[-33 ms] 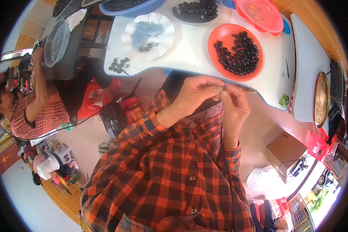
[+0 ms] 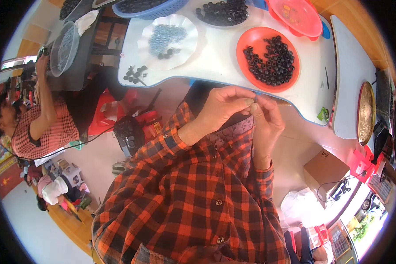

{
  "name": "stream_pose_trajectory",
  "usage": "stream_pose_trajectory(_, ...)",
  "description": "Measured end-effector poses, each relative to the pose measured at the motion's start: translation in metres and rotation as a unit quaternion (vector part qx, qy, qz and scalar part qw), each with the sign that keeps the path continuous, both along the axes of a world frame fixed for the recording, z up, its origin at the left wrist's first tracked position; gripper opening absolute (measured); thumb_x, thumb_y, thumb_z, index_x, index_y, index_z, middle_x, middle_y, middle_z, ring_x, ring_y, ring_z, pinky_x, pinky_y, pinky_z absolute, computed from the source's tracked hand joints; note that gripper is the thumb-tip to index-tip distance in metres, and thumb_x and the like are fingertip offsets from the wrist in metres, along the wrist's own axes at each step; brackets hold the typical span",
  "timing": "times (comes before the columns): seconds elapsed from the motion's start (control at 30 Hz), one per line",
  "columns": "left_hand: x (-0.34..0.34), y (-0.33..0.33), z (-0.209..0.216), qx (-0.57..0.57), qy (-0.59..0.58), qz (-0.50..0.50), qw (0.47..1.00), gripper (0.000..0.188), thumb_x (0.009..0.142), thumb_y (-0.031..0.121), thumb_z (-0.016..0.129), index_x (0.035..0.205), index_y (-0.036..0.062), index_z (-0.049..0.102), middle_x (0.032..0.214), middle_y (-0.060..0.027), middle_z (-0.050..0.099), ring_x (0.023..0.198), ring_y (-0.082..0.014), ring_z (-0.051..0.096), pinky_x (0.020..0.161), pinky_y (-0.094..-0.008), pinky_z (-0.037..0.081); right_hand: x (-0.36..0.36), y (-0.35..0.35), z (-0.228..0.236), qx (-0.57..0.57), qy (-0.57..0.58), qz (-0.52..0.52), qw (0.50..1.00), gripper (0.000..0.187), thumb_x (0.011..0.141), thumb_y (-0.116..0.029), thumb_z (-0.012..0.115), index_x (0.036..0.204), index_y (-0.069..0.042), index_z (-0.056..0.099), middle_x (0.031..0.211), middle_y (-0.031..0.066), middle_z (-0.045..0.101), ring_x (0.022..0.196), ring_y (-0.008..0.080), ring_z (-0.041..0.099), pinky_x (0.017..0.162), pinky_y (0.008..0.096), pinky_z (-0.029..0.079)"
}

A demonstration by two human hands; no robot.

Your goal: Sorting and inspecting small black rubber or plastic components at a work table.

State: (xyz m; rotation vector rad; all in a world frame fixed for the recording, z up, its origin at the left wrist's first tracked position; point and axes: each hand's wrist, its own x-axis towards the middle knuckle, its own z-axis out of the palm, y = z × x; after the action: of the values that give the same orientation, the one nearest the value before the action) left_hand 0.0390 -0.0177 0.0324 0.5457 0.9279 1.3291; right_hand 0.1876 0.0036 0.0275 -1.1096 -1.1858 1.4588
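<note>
My left hand [image 2: 226, 105] and my right hand [image 2: 268, 119] meet fingertip to fingertip just off the table's near edge. Both are closed in a pinch. Whatever sits between the fingertips is tiny and mostly hidden; only a dark speck shows. Beyond them on the table lies an orange-red plate [image 2: 243, 37] holding many small black ring-like parts [image 2: 280, 66]. Farther left, a white wavy-rimmed plate [image 2: 147, 57] carries a heap of small clear bluish pieces [image 2: 166, 37] and a few black ones [image 2: 166, 54]. Several black round pieces [image 2: 135, 75] rest at the table's left corner.
At the back stand a bowl of black parts [image 2: 224, 13], a blue basket [image 2: 163, 12] and a pink-red basin [image 2: 297, 17]. A green packet [image 2: 323, 114] lies at the right edge. A co-worker [image 2: 44, 123] sits at the left; a cardboard box [image 2: 325, 169] stands on the floor.
</note>
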Motion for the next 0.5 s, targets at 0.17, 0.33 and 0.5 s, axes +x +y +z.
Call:
stream_pose_trajectory(0.17,0.0020,0.0007,-0.0020,0.011,0.003,0.004,1.000,0.019,0.092,0.000,0.065,0.110,-0.0049,0.067,0.097,-0.0089,0.069,0.080,-0.0115,0.064,0.074,-0.0250,0.056,-0.0044,-0.0040,0.0001,0.039,0.020,-0.015,0.999,0.020,0.090,0.004,0.066,0.110,0.002,0.068,0.098,0.0033,0.059,0.083,0.0092,0.060,0.076,0.0225,0.050)
stream_pose_trajectory(0.33,0.0024,0.0017,-0.0038,0.012,-0.008,0.000,1.000,0.021,0.092,0.000,0.065,0.112,-0.0050,0.067,0.097,-0.0094,0.069,0.081,-0.0120,0.064,0.074,-0.0256,0.056,-0.0016,-0.0045,-0.0017,0.031,0.002,-0.023,0.999,0.018,0.091,0.003,0.065,0.109,0.001,0.068,0.100,0.0037,0.060,0.085,0.0098,0.059,0.077,0.0233,0.050)
stream_pose_trajectory(0.5,0.0025,0.0016,-0.0038,-0.039,-0.123,-0.001,0.992,0.023,0.096,0.006,0.061,0.116,-0.0047,0.065,0.099,-0.0103,0.068,0.084,-0.0144,0.067,0.078,-0.0282,0.059,-0.0014,-0.0025,-0.0031,-0.014,0.085,-0.029,0.996,0.015,0.093,0.000,0.064,0.106,0.002,0.068,0.100,0.0038,0.061,0.085,0.0101,0.058,0.076,0.0236,0.049)
